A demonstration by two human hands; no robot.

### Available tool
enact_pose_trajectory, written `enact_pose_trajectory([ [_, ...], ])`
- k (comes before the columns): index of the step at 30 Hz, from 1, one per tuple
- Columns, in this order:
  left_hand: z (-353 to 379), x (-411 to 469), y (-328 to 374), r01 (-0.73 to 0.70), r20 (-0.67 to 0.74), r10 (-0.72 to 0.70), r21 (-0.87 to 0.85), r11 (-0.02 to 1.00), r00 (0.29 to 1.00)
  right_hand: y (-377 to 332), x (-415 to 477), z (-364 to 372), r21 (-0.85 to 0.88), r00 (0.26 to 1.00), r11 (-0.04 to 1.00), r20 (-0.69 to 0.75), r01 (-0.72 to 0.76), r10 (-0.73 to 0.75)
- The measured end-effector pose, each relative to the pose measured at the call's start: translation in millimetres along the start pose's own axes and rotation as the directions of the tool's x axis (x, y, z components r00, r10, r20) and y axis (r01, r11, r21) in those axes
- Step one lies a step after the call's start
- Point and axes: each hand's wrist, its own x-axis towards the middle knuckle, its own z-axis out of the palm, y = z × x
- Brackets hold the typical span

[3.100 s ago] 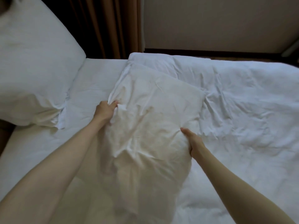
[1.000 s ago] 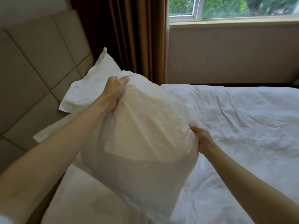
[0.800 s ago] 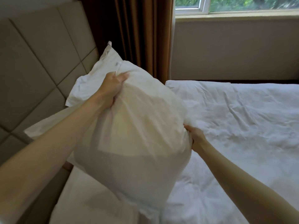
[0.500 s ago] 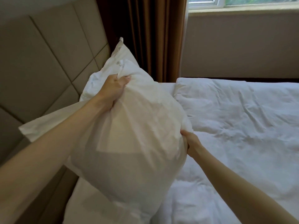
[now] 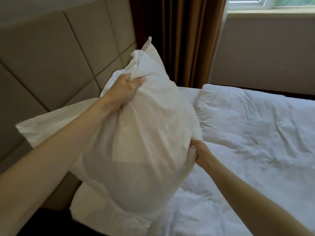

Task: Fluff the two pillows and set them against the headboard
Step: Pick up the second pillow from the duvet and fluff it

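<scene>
Here, both hands were closed on the same white pillow (image 5: 141, 142), held up off the bed (image 5: 255, 150): the left hand (image 5: 125, 90) gripped a bunched fold of the case near the pillow's upper left edge, and the right hand (image 5: 200, 153) pinched its right side lower down. Behind it, the second pillow (image 5: 56, 120) leaned against the padded beige headboard (image 5: 51, 53), one corner poking up beside the brown curtain (image 5: 187, 40). A rumpled white duvet (image 5: 264, 133) covered the bed to the right, under the window (image 5: 271, 2).
</scene>
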Motion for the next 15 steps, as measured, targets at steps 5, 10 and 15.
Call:
enact_pose_trajectory([
  [5,-10,-8,14,-0.026,0.073,0.005,0.295,0.955,0.997,3,-5,10,-0.092,0.987,0.993,0.133,-0.074,0.085],
  [10,-22,-10,18,-0.062,0.128,0.009,0.421,0.905,0.992,19,-8,32,-0.145,0.97,0.973,0.135,-0.181,0.2],
  [15,-40,-6,-4,-0.044,0.152,-0.008,0.339,0.94,0.988,36,-5,66,-0.154,0.965,0.966,0.129,-0.208,0.229],
])
